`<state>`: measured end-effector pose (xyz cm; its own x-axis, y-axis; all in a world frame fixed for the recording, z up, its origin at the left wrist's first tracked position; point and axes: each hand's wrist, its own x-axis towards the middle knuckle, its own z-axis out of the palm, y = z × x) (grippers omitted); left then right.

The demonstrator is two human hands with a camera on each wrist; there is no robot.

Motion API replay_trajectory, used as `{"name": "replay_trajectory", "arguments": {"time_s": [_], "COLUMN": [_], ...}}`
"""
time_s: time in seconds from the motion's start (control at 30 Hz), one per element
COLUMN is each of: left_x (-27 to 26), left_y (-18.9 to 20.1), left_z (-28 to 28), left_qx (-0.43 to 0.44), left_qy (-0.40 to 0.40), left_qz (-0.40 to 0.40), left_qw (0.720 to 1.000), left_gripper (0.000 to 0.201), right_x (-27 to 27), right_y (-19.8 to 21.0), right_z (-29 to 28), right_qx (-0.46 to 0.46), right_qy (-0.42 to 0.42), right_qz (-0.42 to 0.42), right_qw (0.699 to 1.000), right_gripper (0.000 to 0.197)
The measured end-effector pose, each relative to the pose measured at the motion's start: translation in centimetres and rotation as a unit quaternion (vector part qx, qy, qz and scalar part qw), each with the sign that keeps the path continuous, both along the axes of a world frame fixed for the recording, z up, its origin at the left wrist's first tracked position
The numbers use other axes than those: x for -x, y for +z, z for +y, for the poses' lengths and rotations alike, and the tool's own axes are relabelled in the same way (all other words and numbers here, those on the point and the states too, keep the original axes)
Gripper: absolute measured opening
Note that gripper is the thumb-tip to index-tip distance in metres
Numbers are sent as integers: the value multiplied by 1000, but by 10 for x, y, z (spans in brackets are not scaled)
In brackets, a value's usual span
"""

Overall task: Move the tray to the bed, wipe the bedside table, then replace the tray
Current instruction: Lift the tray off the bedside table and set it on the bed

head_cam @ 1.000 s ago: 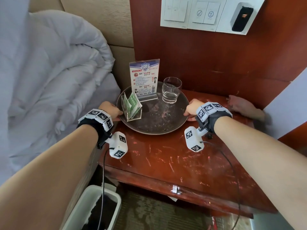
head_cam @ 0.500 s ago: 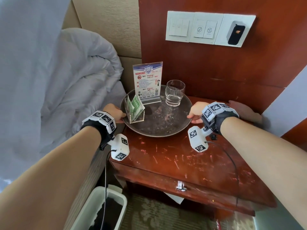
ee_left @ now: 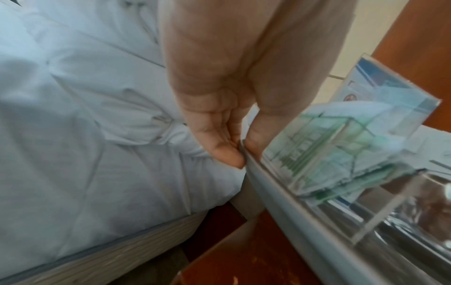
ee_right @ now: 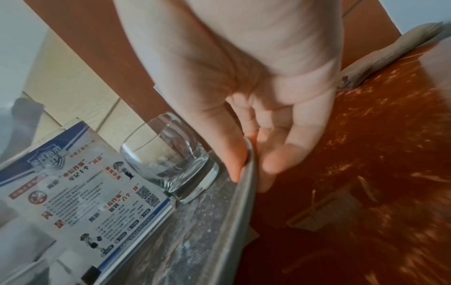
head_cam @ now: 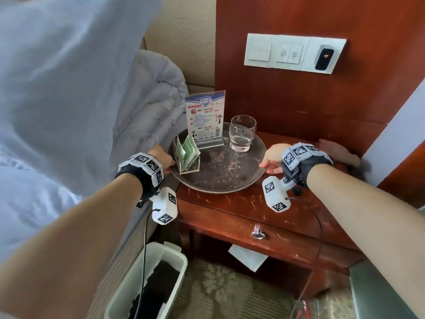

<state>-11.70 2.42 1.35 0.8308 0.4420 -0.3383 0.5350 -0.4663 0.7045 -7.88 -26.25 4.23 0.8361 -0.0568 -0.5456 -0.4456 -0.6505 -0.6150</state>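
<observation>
Head view, tray between both hands' grip

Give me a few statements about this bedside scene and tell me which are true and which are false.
1. Both hands hold the tray by its rim, the left hand on one side and the right hand on the other. True.
2. The drinking glass lies tipped on its side. False: it stands upright on the tray.
3. A printed sign stand stands on the tray beside the glass. True.
4. The clear holder with green packets sits on the bedside table, off the tray. False: it sits on the tray, near the left hand.
5. A bin stands on the floor beside the table. True.
</observation>
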Motion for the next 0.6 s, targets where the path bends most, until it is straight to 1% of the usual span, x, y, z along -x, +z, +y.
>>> {"name": "replay_trajectory", "arguments": {"time_s": [0.07, 0.17, 0.27, 0.37, 0.47, 0.57, 0.6], "left_x": [18, 51, 87, 123, 166, 208, 225], "left_y": [0, 3, 7, 5, 5, 4, 6], "left_z": [3, 5, 5, 10, 20, 35, 39], "left_qx": [-29, -51, -44, -34, -30, -36, -22], "left_qy": [-9, -21, -20, -22, -10, -11, -2], "left_qz": [-2, -7, -35, -57, -68, -75, -68], "left_qw": [1000, 998, 998, 998, 997, 996, 997], "left_gripper": [8, 13, 8, 22, 11, 10, 12], "right_x": [17, 47, 79, 114, 148, 179, 188], "right_y": [2, 4, 7, 9, 8, 5, 3], "right_z": [1, 1, 2, 6, 17, 32, 38], "right_qx": [13, 13, 0, -10, -18, -12, -13], "right_qy": [8, 13, 14, 24, 46, 75, 88], "right_qz": [-9, -16, -30, -46, -51, -40, -34], "right_qw": [1000, 1000, 999, 999, 997, 996, 995], "right_gripper": [27, 29, 27, 25, 27, 29, 29]}}
